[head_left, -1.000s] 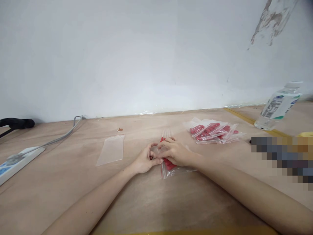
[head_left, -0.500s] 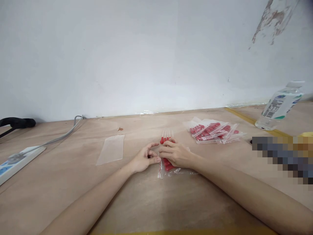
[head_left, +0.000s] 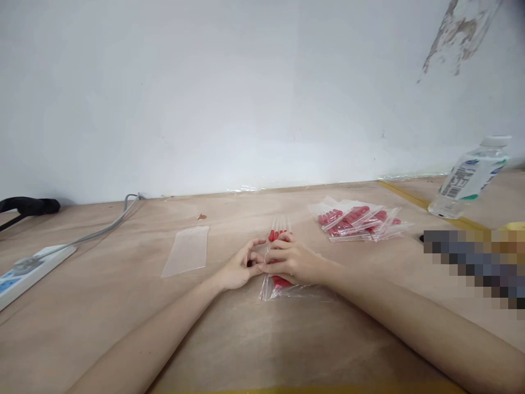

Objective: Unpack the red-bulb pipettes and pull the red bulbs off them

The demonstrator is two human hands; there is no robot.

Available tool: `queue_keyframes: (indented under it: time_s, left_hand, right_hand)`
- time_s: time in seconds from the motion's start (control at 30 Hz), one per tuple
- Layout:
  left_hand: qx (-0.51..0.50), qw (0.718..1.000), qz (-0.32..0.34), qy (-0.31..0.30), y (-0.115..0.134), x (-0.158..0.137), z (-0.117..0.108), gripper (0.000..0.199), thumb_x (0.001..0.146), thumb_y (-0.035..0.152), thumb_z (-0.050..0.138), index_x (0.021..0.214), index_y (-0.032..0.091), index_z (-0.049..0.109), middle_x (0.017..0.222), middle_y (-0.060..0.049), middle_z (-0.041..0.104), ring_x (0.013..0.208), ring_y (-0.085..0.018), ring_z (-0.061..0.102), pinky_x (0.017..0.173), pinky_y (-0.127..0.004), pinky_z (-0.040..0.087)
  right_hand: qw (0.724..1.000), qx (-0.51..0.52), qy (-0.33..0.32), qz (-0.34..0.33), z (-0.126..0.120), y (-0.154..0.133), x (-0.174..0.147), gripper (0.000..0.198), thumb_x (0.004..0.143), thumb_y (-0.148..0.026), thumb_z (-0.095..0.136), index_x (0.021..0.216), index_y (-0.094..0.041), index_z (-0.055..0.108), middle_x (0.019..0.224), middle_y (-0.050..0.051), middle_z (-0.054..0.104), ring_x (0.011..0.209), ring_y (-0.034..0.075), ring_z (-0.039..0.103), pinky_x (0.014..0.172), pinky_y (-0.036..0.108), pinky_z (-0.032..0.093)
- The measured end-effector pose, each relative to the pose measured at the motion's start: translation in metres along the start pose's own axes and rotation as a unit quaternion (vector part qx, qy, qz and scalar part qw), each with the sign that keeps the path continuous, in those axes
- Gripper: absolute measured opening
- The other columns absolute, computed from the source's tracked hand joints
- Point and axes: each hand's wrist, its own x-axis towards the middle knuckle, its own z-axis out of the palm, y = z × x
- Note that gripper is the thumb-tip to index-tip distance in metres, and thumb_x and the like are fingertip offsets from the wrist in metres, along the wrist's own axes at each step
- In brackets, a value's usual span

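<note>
A clear zip-lock bag (head_left: 305,293) with red-capped pieces (head_left: 281,282) inside lies under my hands at the middle of the table. My left hand (head_left: 240,269) pinches the bag's left edge near thumb and index, its upper fingers curled apart. From the right, my right hand (head_left: 299,262) reaches over the bag; its fingertips meet my left thumb at that same edge and cover part of the contents. Just beyond my right fingers, several thin clear tubes with red caps (head_left: 272,236) lie side by side, partly hidden by the hand.
Several filled zip-lock bags (head_left: 356,219) are piled at right. A flat clear bag (head_left: 186,253) lies at left. Farther out are a power strip (head_left: 36,271) with a grey cable, a black object (head_left: 33,206), a plastic bottle (head_left: 470,178) and a pixelated patch. A wall bounds the back.
My right hand has slid slightly left until its fingertips meet my left thumb. The bag's lower left edge has shifted a little left, and less red shows beneath the hand.
</note>
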Motion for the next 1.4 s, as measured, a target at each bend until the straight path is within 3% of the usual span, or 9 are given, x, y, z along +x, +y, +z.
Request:
queue_keyframes:
  time_s: [0.23, 0.43, 0.53, 0.63, 0.8, 0.97, 1.17, 1.3, 1.4]
  left_hand:
    - [-0.009, 1.0, -0.004, 0.025, 0.002, -0.001, 0.001, 0.066, 0.068, 0.043, 0.065, 0.118, 0.016, 0.03, 0.069, 0.004, 0.052, 0.063, -0.01, 0.048, 0.065, -0.026, 0.035]
    - [0.045, 0.994, 0.015, 0.101, -0.002, -0.001, 0.006, 0.045, 0.075, 0.038, 0.058, 0.109, 0.017, 0.035, 0.063, 0.005, 0.05, 0.058, -0.009, 0.045, 0.06, -0.024, 0.034]
    - [0.176, 0.971, 0.047, 0.155, -0.004, -0.004, 0.01, 0.028, 0.08, 0.04, 0.05, 0.097, 0.018, 0.05, 0.081, -0.003, 0.058, 0.077, -0.015, 0.051, 0.073, -0.03, 0.038]
    - [0.307, 0.934, 0.073, 0.169, -0.002, -0.008, 0.013, 0.031, 0.085, 0.041, 0.039, 0.082, 0.02, 0.062, 0.109, -0.007, 0.055, 0.109, -0.022, 0.042, 0.095, -0.041, 0.027]
    - [0.322, 0.938, 0.062, 0.113, -0.001, -0.008, 0.013, 0.034, 0.087, 0.037, 0.035, 0.078, 0.019, 0.063, 0.126, -0.007, 0.046, 0.124, -0.023, 0.029, 0.101, -0.044, 0.02]
    - [0.315, 0.936, 0.067, 0.145, -0.002, -0.004, 0.014, 0.022, 0.082, 0.026, 0.043, 0.067, 0.018, 0.058, 0.12, -0.007, 0.051, 0.123, -0.023, 0.031, 0.102, -0.044, 0.02]
    - [0.296, 0.936, 0.084, 0.169, -0.007, -0.002, 0.011, 0.024, 0.073, 0.014, 0.044, 0.05, 0.019, 0.041, 0.088, -0.007, 0.058, 0.112, -0.022, 0.043, 0.087, -0.033, 0.037]
    - [0.286, 0.937, 0.04, 0.199, -0.006, -0.003, 0.009, 0.024, 0.07, 0.014, 0.044, 0.048, 0.019, 0.037, 0.086, -0.007, 0.056, 0.111, -0.023, 0.044, 0.076, -0.03, 0.04]
    - [0.306, 0.92, 0.025, 0.244, -0.002, -0.007, 0.012, 0.014, 0.065, 0.014, 0.05, 0.054, 0.018, 0.043, 0.088, -0.006, 0.053, 0.097, -0.022, 0.05, 0.07, -0.029, 0.041]
  right_hand:
    - [0.995, -0.08, -0.003, -0.057, 0.0, -0.005, -0.002, 0.026, 0.09, -0.017, 0.035, 0.083, -0.02, 0.06, 0.09, 0.002, 0.061, 0.084, 0.012, 0.048, 0.083, 0.032, 0.03]
    - [0.995, -0.088, 0.032, -0.015, 0.002, -0.004, -0.008, 0.021, 0.089, -0.016, 0.038, 0.084, -0.019, 0.058, 0.081, 0.0, 0.06, 0.081, 0.013, 0.048, 0.079, 0.032, 0.03]
    - [0.994, -0.098, 0.049, 0.007, 0.003, -0.004, -0.009, 0.021, 0.09, -0.018, 0.037, 0.087, -0.019, 0.058, 0.082, 0.001, 0.061, 0.081, 0.013, 0.048, 0.077, 0.033, 0.029]
    - [0.992, -0.106, 0.064, 0.024, 0.003, -0.005, -0.012, 0.021, 0.09, -0.019, 0.037, 0.089, -0.02, 0.057, 0.083, 0.001, 0.061, 0.081, 0.013, 0.048, 0.076, 0.033, 0.029]
    - [0.99, -0.115, 0.077, 0.021, 0.005, -0.006, -0.012, 0.021, 0.089, -0.019, 0.038, 0.086, -0.019, 0.058, 0.083, 0.002, 0.062, 0.08, 0.014, 0.048, 0.074, 0.034, 0.029]
    - [0.993, -0.111, 0.038, 0.018, 0.005, -0.008, -0.007, 0.025, 0.09, -0.015, 0.034, 0.083, -0.018, 0.057, 0.079, 0.002, 0.06, 0.083, 0.014, 0.048, 0.077, 0.034, 0.03]
    - [0.994, -0.092, 0.049, 0.043, 0.001, -0.006, -0.01, 0.021, 0.089, -0.016, 0.035, 0.088, -0.018, 0.056, 0.094, 0.005, 0.061, 0.088, 0.016, 0.049, 0.081, 0.035, 0.032]
    - [0.996, -0.007, 0.064, 0.057, -0.005, -0.002, -0.017, 0.021, 0.087, -0.015, 0.034, 0.095, -0.017, 0.054, 0.108, 0.009, 0.057, 0.094, 0.017, 0.049, 0.082, 0.033, 0.037]
    - [0.991, 0.074, 0.045, 0.107, -0.008, -0.005, -0.022, 0.022, 0.086, -0.017, 0.037, 0.103, -0.017, 0.051, 0.111, 0.01, 0.055, 0.1, 0.017, 0.049, 0.082, 0.032, 0.04]
